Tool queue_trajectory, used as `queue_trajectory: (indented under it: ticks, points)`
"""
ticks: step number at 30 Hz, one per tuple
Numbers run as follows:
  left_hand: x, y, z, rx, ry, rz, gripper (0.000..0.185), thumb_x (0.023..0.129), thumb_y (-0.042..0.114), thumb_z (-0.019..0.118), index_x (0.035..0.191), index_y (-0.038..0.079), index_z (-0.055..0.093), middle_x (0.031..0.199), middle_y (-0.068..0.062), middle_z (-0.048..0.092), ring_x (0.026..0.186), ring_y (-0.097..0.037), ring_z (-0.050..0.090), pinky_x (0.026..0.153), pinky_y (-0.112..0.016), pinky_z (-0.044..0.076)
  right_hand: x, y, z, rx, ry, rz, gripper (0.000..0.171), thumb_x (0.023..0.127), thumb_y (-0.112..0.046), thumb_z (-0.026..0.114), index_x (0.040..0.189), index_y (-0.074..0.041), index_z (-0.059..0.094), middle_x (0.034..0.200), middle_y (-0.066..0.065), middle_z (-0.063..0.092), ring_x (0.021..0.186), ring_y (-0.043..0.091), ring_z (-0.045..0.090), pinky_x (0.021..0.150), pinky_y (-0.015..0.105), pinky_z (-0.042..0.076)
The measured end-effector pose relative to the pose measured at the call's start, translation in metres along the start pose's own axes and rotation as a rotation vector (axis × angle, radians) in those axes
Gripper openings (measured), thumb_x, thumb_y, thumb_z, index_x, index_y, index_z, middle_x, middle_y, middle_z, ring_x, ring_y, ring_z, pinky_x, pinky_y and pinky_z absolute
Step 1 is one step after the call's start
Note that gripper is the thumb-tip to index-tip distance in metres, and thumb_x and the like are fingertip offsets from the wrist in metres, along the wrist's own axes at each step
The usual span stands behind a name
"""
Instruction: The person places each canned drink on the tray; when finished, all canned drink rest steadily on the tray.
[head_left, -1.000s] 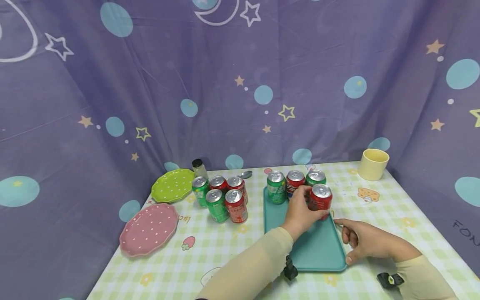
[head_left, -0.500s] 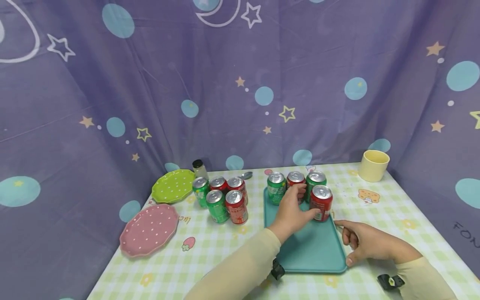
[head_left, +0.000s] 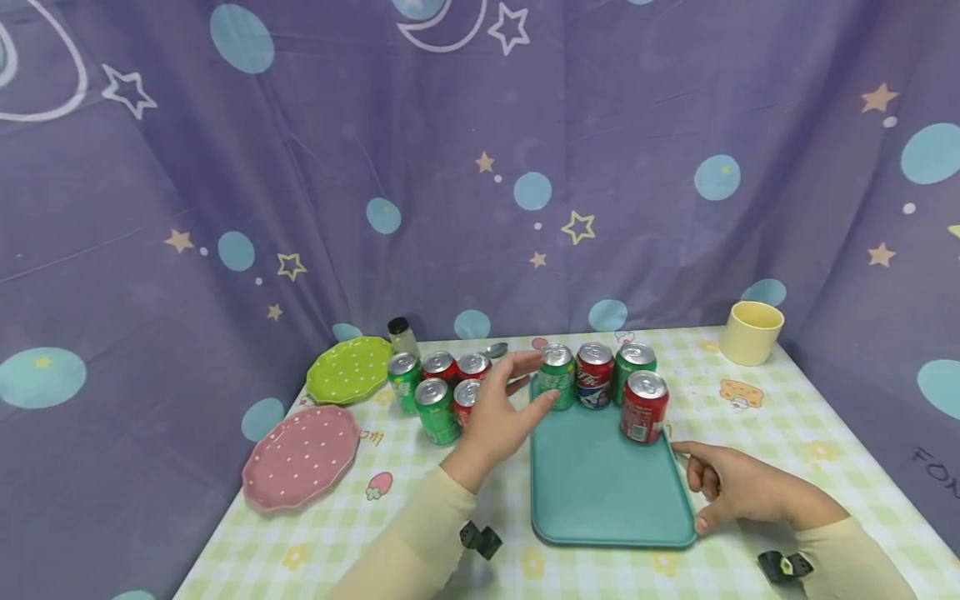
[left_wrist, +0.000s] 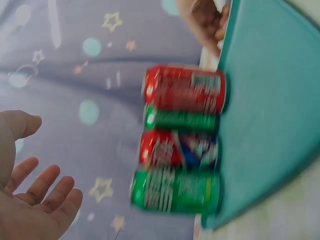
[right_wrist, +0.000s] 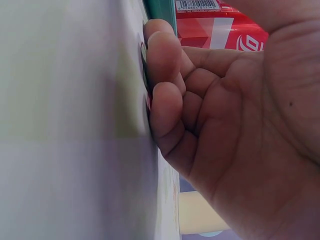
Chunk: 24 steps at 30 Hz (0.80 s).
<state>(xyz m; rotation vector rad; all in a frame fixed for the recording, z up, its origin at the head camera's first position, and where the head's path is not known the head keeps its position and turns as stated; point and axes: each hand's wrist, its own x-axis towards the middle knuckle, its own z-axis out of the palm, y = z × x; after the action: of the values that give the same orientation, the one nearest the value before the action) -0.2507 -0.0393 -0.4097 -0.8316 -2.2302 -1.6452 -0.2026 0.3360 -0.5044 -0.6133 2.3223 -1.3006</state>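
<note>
The left hand (head_left: 498, 408), fingers spread and empty, has let go of the red can (head_left: 643, 406) now standing on the teal tray (head_left: 600, 492) beside 3 others; the right hand (head_left: 738, 487) rests loosely curled against the tray's edge

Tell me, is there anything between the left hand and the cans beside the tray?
Nothing visible. The left hand is open just in front of the loose cans, partly covering the nearest red one; the tray lies to its right.
</note>
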Motion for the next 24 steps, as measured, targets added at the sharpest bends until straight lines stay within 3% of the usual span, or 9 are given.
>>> queue_trajectory:
  ticks: [5,8,12,16,19,24]
  points:
    - [-0.018,-0.004,-0.039,0.04,0.119,0.034,0.052,0.09,-0.003,0.08,0.137,0.003,0.06,0.135,-0.014,0.064,0.119,-0.034,0.064,0.103,-0.055,0.052,-0.001,0.0,0.0,0.002,-0.001,0.002,0.111,0.073,-0.014,0.096,0.153,0.019,0.027,0.096,0.013,0.058,0.07,0.013,0.053,0.058,0.027,0.046]
    - [-0.028,0.0,-0.058,0.078,0.177,0.015,0.052,0.089,-0.009,0.078,0.137,-0.004,0.059,0.136,-0.022,0.062,0.127,-0.039,0.059,0.108,-0.062,0.045,-0.001,0.0,0.0,-0.001,0.001,0.004,0.11,0.073,-0.014,0.096,0.153,0.018,0.027,0.096,0.012,0.057,0.07,0.012,0.053,0.058,0.027,0.046]
    - [-0.042,-0.003,-0.077,0.111,0.28,-0.05,0.053,0.088,-0.009,0.078,0.136,-0.006,0.058,0.137,-0.025,0.06,0.133,-0.038,0.054,0.115,-0.061,0.036,-0.002,0.0,0.0,0.0,0.002,0.009,0.11,0.073,-0.013,0.096,0.153,0.018,0.027,0.096,0.012,0.057,0.069,0.012,0.053,0.058,0.027,0.046]
    - [-0.052,-0.041,-0.093,0.074,0.375,-0.105,0.059,0.088,-0.006,0.081,0.14,-0.004,0.055,0.142,-0.025,0.058,0.138,-0.035,0.05,0.121,-0.054,0.031,-0.002,-0.001,0.0,0.0,0.002,0.007,0.111,0.073,-0.012,0.096,0.153,0.019,0.026,0.096,0.013,0.057,0.07,0.013,0.052,0.058,0.027,0.046]
    - [-0.057,-0.07,-0.102,0.055,0.396,-0.129,0.064,0.088,-0.001,0.083,0.144,-0.001,0.052,0.146,-0.024,0.054,0.14,-0.034,0.048,0.122,-0.054,0.031,-0.001,-0.001,0.0,-0.001,0.004,0.007,0.111,0.072,-0.012,0.096,0.153,0.019,0.026,0.096,0.013,0.057,0.07,0.013,0.052,0.058,0.027,0.046]
    - [-0.062,-0.088,-0.109,0.033,0.369,-0.181,0.072,0.086,0.001,0.085,0.148,0.001,0.048,0.149,-0.023,0.051,0.139,-0.038,0.048,0.117,-0.06,0.037,-0.001,0.0,0.001,0.01,0.0,0.006,0.111,0.073,-0.011,0.096,0.153,0.019,0.025,0.096,0.013,0.057,0.07,0.013,0.052,0.058,0.027,0.046]
